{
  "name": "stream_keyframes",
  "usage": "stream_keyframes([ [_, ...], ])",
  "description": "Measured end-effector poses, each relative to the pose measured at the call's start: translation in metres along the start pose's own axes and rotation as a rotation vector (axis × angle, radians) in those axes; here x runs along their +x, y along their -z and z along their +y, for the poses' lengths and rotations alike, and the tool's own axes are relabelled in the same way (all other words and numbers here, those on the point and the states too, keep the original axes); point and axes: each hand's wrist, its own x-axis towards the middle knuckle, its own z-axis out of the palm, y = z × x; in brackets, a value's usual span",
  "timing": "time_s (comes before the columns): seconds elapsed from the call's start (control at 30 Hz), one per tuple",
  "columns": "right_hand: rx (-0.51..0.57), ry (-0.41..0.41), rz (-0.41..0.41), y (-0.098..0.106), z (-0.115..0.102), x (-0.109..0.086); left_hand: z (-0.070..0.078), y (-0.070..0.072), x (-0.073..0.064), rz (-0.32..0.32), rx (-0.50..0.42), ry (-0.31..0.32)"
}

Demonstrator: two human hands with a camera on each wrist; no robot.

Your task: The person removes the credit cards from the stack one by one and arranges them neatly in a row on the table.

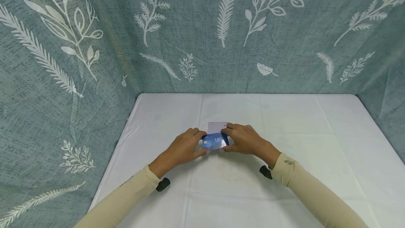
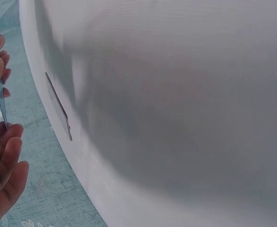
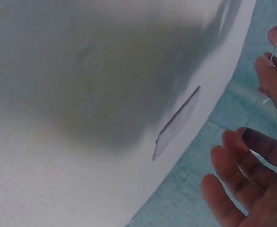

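Note:
A blue card (image 1: 215, 141) printed "VIP" is held up above the white table by both hands. My left hand (image 1: 186, 146) pinches its left end between thumb and fingers, and my right hand (image 1: 245, 139) pinches the right end the same way. Both wrist views show the card nearly edge-on, as a thin blue strip (image 2: 1, 101) on the left and a fine line (image 3: 250, 120) on the right. Beyond it a pale pinkish card (image 1: 216, 126) lies flat on the table, partly hidden by the blue card and right fingers in the head view.
A white cloth covers the table (image 1: 303, 143), with faint fold lines. Blue-green curtains (image 1: 196, 59) with white leaf prints hang behind it and along its sides. Small black devices sit under the left wrist (image 1: 163, 184) and the right wrist (image 1: 265, 172).

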Motion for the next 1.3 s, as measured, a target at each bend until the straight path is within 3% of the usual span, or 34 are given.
stream_keyframes([
  [0.4,0.047,0.018,-0.015,-0.001,-0.002,-0.001,-0.005,-0.003,-0.006,-0.003,-0.005,0.015],
  [0.8,0.074,0.014,-0.052,-0.001,-0.004,-0.002,-0.007,-0.001,-0.01,-0.01,0.007,-0.011],
  [1.3,0.072,0.024,-0.043,-0.003,-0.005,0.002,-0.01,-0.001,-0.013,-0.032,0.009,0.021],
])
